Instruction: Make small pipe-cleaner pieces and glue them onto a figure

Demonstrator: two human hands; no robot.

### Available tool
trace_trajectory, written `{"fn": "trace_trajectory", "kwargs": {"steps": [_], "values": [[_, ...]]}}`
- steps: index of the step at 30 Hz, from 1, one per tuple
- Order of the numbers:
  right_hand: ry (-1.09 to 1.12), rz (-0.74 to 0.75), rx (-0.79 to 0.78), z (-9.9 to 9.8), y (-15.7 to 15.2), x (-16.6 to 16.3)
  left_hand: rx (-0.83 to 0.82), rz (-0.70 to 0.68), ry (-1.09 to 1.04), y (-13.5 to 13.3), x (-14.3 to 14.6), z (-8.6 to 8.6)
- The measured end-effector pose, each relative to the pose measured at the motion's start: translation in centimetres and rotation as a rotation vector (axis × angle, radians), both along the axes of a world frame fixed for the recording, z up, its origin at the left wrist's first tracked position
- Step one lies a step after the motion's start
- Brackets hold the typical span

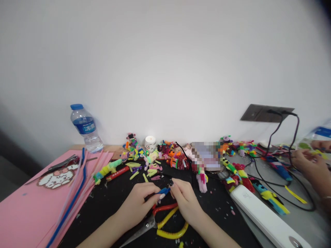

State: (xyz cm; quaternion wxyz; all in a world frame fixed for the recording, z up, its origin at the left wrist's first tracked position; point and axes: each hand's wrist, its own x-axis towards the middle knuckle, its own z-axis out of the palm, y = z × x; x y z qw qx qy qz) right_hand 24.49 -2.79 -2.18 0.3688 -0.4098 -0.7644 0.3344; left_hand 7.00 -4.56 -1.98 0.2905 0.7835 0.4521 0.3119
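Observation:
My left hand (141,199) is closed, thumb and fingertips pinching a short blue fuzzy piece (163,190), which looks like pipe cleaner. At its right end my right hand (184,197) is also closed, its thumb and finger pressed together against the piece. Below both hands lies a pair of scissors (172,235) with red and yellow handle loops; its blade points to the lower left, partly under my left arm. Just beyond my fingers, short yellow, pink and purple fuzzy bits (151,172) are scattered over the black mat (103,213).
Left, pink sheets (23,213) carry long pipe cleaners (74,199); a water bottle (86,129) stands behind. Colourful fuzzy figures (178,160) line the wall around a pixelated screen (207,156). At right are a white device (266,217), black cables (271,182) and another person's hands (307,162).

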Motion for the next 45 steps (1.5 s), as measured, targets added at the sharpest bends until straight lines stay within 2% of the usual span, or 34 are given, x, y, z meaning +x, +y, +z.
{"fn": "trace_trajectory", "kwargs": {"steps": [5,9,16,24,31,35,40,45], "values": [[-0.055,0.019,0.008,-0.2,0.1,-0.1,0.002,-0.08,0.01,0.0,0.1,0.2],[-0.102,0.07,0.045,-0.3,0.0,-0.2,-0.043,-0.072,-0.021,0.1,0.1,0.3],[-0.13,0.178,0.041,0.0,-0.3,-0.3,-0.237,-0.038,-0.089,-0.1,0.3,0.1],[-0.14,0.262,0.068,0.4,-0.7,-0.3,-0.219,-0.022,-0.057,-0.1,0.3,0.1],[-0.067,0.122,0.062,0.1,-0.8,-0.4,-0.4,-0.068,-0.225,-0.2,0.4,-0.2],[0.02,0.054,-0.003,-0.4,-0.6,-0.4,-0.456,-0.038,-0.389,-0.1,0.4,-0.4],[0.125,0.06,-0.184,-0.7,-0.3,-0.5,-0.548,0.004,-0.507,0.1,0.7,-0.4],[0.136,0.054,-0.202,-0.7,-0.2,-0.7,-0.574,0.01,-0.601,0.1,1.0,-0.7]]}}
